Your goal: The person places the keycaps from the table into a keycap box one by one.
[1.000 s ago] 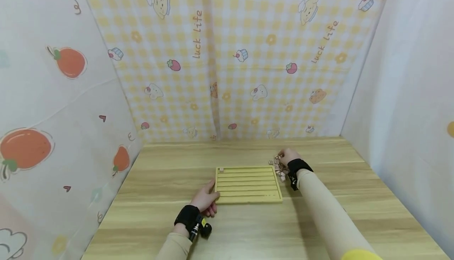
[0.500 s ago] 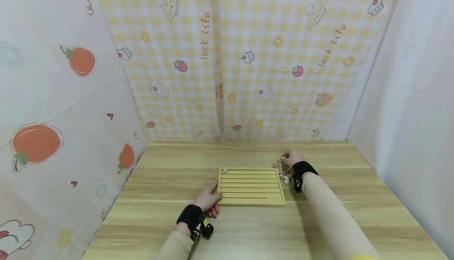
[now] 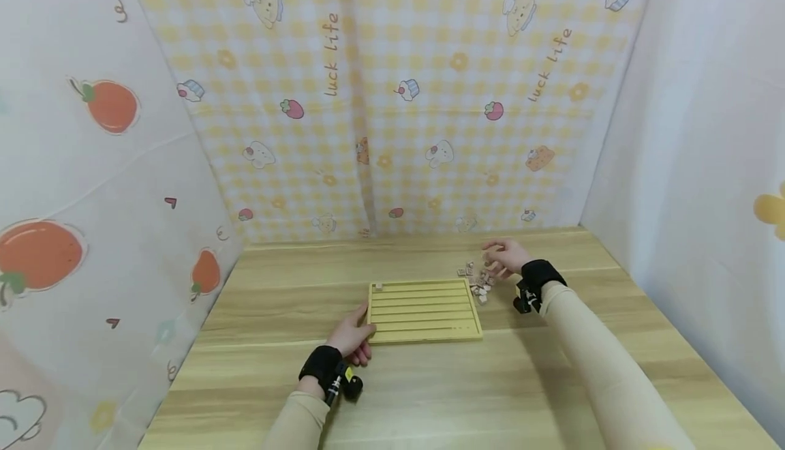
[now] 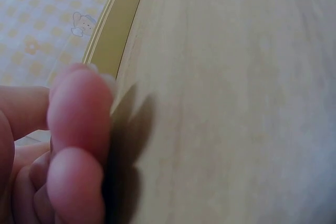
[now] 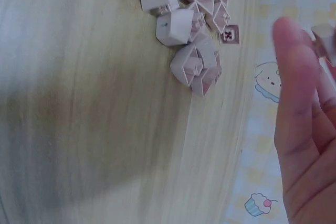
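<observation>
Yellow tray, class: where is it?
In the head view, the yellow tray lies between the left hand, at its left edge, and loose keycaps by its far right corner.

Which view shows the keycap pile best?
The right wrist view: the keycap pile looks close, hollow undersides visible, though cropped at the top. The head view shows it small beside the yellow tray; the left wrist view shows none.

A wood-grain table (image 3: 429, 395) meets a yellow-checked curtain (image 3: 405, 129), with white cloths (image 3: 687, 150) at both sides.
</observation>
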`<act>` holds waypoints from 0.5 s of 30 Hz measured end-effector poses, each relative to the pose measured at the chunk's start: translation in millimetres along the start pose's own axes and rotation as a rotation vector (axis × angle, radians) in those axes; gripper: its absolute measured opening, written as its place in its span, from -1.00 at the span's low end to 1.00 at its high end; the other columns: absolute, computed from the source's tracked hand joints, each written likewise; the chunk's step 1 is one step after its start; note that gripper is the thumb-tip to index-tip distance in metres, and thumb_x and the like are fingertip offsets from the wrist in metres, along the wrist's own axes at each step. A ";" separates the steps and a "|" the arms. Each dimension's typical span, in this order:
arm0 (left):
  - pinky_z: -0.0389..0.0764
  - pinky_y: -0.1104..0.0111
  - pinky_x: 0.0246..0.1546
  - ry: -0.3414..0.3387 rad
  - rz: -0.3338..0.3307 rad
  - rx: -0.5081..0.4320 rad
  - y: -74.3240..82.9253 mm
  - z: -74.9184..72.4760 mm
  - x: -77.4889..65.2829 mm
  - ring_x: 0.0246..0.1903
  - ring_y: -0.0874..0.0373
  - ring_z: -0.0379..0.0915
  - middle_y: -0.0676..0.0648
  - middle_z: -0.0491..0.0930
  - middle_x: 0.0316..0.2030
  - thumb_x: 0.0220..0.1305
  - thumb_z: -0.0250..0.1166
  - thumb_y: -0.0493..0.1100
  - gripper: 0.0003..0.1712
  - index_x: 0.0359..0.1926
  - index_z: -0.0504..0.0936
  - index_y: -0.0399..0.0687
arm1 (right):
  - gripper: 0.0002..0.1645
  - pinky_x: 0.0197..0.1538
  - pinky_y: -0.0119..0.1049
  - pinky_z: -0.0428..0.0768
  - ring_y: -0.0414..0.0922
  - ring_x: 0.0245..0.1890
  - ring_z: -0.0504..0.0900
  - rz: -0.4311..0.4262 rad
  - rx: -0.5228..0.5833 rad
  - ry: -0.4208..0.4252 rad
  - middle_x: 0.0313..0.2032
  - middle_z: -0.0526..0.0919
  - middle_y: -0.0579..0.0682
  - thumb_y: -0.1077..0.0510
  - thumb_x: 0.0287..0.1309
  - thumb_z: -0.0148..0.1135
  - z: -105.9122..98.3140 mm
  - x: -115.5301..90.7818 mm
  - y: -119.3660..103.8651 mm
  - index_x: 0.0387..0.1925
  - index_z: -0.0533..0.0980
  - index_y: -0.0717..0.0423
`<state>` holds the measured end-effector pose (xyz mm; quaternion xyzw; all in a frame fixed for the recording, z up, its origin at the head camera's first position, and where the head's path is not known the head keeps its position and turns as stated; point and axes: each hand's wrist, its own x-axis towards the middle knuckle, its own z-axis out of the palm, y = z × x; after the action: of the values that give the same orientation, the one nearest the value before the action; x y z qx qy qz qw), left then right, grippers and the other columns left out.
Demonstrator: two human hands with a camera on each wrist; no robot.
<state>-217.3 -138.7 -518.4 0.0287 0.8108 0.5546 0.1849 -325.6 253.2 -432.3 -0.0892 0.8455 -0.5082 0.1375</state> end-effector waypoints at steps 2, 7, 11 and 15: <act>0.47 0.38 -0.82 0.007 -0.002 -0.002 -0.5 -1.7 0.1 -0.82 0.18 0.46 -0.11 0.55 -0.74 0.43 0.08 -0.12 -0.18 0.54 -0.15 -0.09 | -0.56 -0.41 -0.14 0.65 0.15 -0.36 0.69 0.006 0.020 0.009 -0.18 0.55 0.44 0.23 0.41 -0.02 2.7 2.5 -1.0 0.19 0.32 0.44; 0.46 0.39 -0.82 0.019 0.001 -0.002 -1.9 -2.0 0.6 -0.82 0.18 0.46 -0.11 0.55 -0.74 0.42 0.09 -0.13 -0.19 0.54 -0.12 -0.08 | -0.47 -0.26 -0.04 0.66 0.18 -0.25 0.66 0.026 0.138 0.009 -0.10 0.50 0.40 0.11 0.50 -0.12 12.5 4.6 -4.3 0.27 0.27 0.45; 0.47 0.38 -0.82 0.018 0.001 0.005 -2.0 -0.3 0.0 -0.82 0.18 0.46 -0.12 0.55 -0.74 0.41 0.10 -0.14 -0.18 0.54 -0.11 -0.09 | -0.43 -0.09 0.17 0.56 0.19 -0.18 0.62 0.023 0.232 0.000 0.01 0.43 0.41 0.04 0.47 -0.04 21.0 6.4 -8.0 0.28 0.26 0.39; 0.47 0.38 -0.82 0.014 -0.004 0.004 -0.6 0.6 -2.0 -0.83 0.18 0.45 -0.12 0.55 -0.74 0.41 0.10 -0.14 -0.18 0.54 -0.12 -0.09 | -0.50 -0.24 0.11 0.60 0.00 -0.31 0.62 -0.045 0.166 0.002 -0.14 0.46 0.25 0.16 0.33 0.18 27.9 12.2 -8.8 0.19 0.33 0.34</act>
<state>-215.1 -138.9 -518.7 0.0235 0.8133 0.5527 0.1803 -328.1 222.3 -438.7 -0.0959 0.7984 -0.5796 0.1321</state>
